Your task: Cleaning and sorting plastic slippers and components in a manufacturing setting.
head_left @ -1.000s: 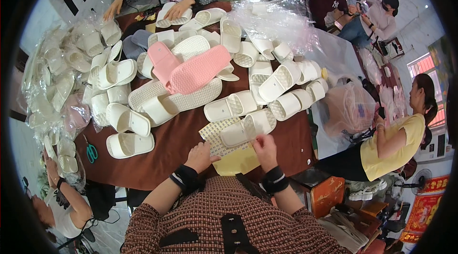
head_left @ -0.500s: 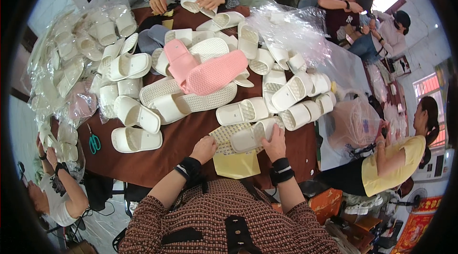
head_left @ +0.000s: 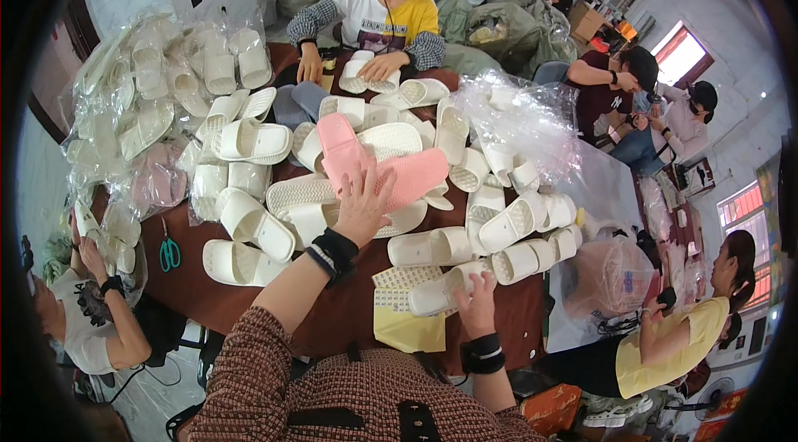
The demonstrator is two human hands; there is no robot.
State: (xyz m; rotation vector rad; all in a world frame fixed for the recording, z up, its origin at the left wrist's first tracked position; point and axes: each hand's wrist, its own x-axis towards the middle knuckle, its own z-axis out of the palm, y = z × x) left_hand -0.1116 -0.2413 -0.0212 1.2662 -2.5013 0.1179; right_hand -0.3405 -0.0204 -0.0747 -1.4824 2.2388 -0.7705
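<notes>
While hands (head_left: 362, 208) are apart, pink slipper (head_left: 420, 176) under the left, seemingly touching

The view comes from a wide fisheye camera worn on the person's head, the left one of a side-by-side pair. It faces forward and steeply down over the desk (head_left: 199, 301), upright and unmirrored. The wearer's checked garment (head_left: 357, 396) fills the lower edge, closest to the lens, with the left hand (head_left: 363, 205) and right hand (head_left: 476, 305) a little farther out, near the centre. Beyond the desk, the view reaches a co-worker in a white-and-yellow top (head_left: 382, 22) and large sacks (head_left: 503, 31) at the back of the room. Toward the dark round rim, straight lines bend, and the barred window (head_left: 742, 208) at the right leans over.
</notes>
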